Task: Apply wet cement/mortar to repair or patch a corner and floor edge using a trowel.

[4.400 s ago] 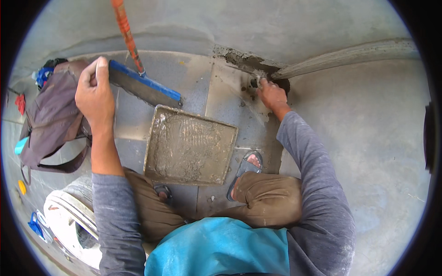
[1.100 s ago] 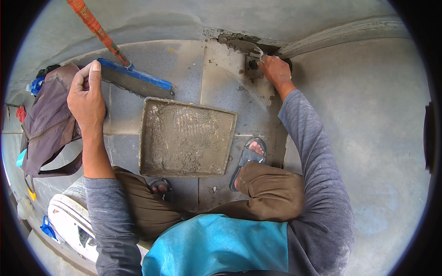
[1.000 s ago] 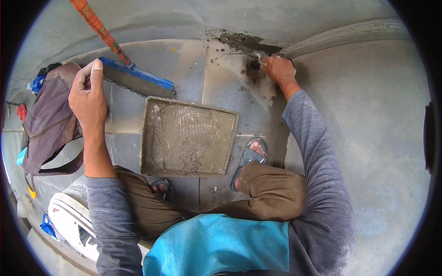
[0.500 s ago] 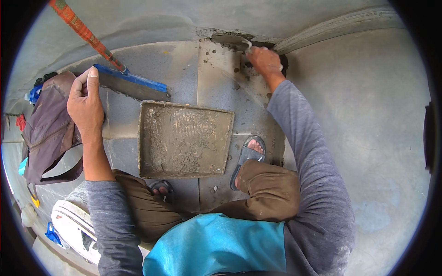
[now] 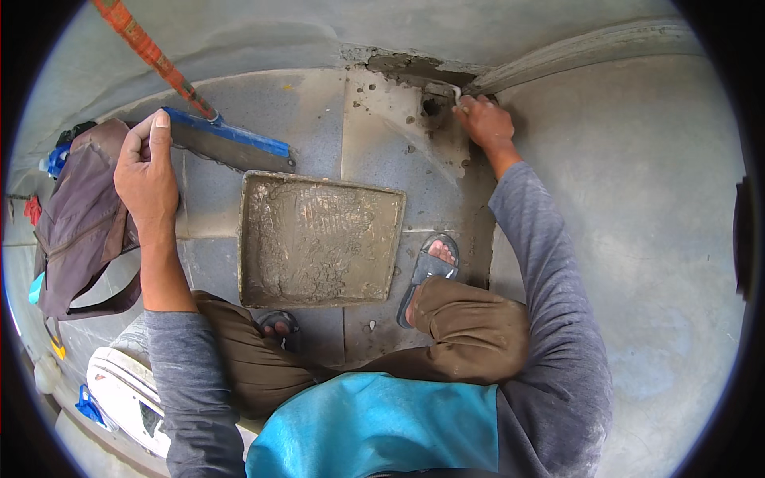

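Note:
My right hand [image 5: 486,123] is closed round the handle of a trowel [image 5: 457,93] at the foot of the far wall. Its pale bent neck shows beside my fingers; the blade lies low against the floor edge, hard to tell from the grey mortar. Just beyond it runs a rough, dark gap [image 5: 406,65] in the wall base, with wet mortar in it. Raised at the left, my left hand [image 5: 150,171] has its thumb and forefinger pressed together, and nothing shows in them. Between my feet and the wall sits a shallow rectangular tray [image 5: 242,239] smeared with wet mortar.
A floor squeegee [image 5: 231,137] with an orange-wrapped pole leans past my left hand. Left of me lie a dark purple bag [image 5: 80,231] and a white container [image 5: 127,394]. A bare grey wall [image 5: 629,223] rises close on my right. Mortar crumbs dot the tiles near the gap.
My right hand has moved right and slightly toward me with the trowel, along the gap to the corner. A dark hole in the floor edge now shows beside it. My left hand keeps its pose.

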{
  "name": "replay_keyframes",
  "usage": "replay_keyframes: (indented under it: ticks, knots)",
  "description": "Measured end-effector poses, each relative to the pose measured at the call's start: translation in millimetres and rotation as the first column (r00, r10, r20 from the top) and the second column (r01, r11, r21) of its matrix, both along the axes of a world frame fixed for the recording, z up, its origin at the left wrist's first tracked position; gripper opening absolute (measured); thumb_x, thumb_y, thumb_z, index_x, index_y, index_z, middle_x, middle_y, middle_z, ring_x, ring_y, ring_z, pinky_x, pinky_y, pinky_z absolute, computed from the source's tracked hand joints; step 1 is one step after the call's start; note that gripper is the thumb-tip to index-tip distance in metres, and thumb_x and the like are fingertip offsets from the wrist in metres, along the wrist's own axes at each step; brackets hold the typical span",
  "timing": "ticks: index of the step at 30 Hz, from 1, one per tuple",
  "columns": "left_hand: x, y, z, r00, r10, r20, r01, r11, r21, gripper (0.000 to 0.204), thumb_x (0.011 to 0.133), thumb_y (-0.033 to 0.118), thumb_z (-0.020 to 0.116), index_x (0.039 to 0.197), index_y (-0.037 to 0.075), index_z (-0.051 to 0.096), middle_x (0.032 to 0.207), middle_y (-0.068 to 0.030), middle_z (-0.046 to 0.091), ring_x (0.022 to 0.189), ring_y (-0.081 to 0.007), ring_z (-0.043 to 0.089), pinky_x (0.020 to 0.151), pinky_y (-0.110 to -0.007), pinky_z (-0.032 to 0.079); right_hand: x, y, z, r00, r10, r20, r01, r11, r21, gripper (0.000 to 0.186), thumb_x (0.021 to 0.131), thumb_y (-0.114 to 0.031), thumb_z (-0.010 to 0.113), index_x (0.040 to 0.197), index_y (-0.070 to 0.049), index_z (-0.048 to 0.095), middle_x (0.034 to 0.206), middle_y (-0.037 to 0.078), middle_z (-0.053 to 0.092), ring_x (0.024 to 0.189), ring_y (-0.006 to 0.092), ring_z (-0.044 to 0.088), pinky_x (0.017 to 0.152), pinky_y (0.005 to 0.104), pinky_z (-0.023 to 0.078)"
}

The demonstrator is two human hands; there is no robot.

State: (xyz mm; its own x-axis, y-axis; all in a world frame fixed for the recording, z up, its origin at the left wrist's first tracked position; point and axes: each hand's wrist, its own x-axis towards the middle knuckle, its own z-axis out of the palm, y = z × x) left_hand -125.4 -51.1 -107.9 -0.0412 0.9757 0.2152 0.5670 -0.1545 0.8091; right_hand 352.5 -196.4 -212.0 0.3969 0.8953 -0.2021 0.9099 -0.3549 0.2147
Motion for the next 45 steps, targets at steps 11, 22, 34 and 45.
replay_keyframes:
  ticks: [11, 22, 34, 45]
  knots:
    - [-0.3, -3.1, 0.5, 1.000, 0.003, 0.030, -0.003, 1.000, -0.003, 0.031, 0.095, 0.030, 0.070, 0.108, 0.002, 0.074, 0.080, 0.0001, 0.065, 0.075, -0.0063, 0.056, 0.072, -0.022, 0.046, 23.3, 10.3, 11.9, 0.998, -0.055, -0.038, 0.056, 0.998, 0.015, 0.038, 0.097, -0.047, 0.051, 0.116, -0.017, 0.065, 0.114, 0.014, 0.068, 0.104, 0.0345, 0.067, 0.085, 0.0481, 0.054]
    - [0.8, -6.2, 5.3, 1.000, 0.007, -0.001, -0.007, 1.000, 0.026, 0.029, 0.094, 0.027, 0.070, 0.106, 0.000, 0.074, 0.080, 0.0007, 0.065, 0.073, -0.0062, 0.054, 0.069, -0.022, 0.045, 14.9, -0.9, -31.1, 1.000, 0.005, 0.013, -0.005, 1.000, -0.011, 0.033, 0.093, -0.042, 0.061, 0.114, -0.017, 0.065, 0.115, 0.010, 0.064, 0.112, 0.0325, 0.061, 0.089, 0.0450, 0.054]
    - [-4.0, -9.8, 8.3, 1.000, 0.031, 0.004, -0.031, 0.999, 0.013, 0.027, 0.095, 0.024, 0.069, 0.106, -0.001, 0.073, 0.088, -0.0020, 0.069, 0.080, -0.0070, 0.060, 0.076, -0.023, 0.049, 17.8, 24.9, -35.7, 0.999, -0.004, -0.039, 0.008, 0.996, 0.087, 0.033, 0.094, -0.043, 0.058, 0.111, -0.015, 0.065, 0.113, 0.013, 0.065, 0.105, 0.0359, 0.065, 0.084, 0.0477, 0.055]
    - [-1.3, -7.7, 6.7, 1.000, 0.002, 0.013, -0.002, 1.000, 0.024, 0.027, 0.095, 0.024, 0.069, 0.107, -0.001, 0.073, 0.088, -0.0022, 0.070, 0.080, -0.0074, 0.059, 0.077, -0.023, 0.048, 4.6, 3.8, -8.0, 0.994, -0.042, -0.103, 0.063, 0.976, 0.210, 0.034, 0.095, -0.045, 0.055, 0.112, -0.017, 0.066, 0.113, 0.012, 0.066, 0.108, 0.0327, 0.065, 0.085, 0.0475, 0.054]
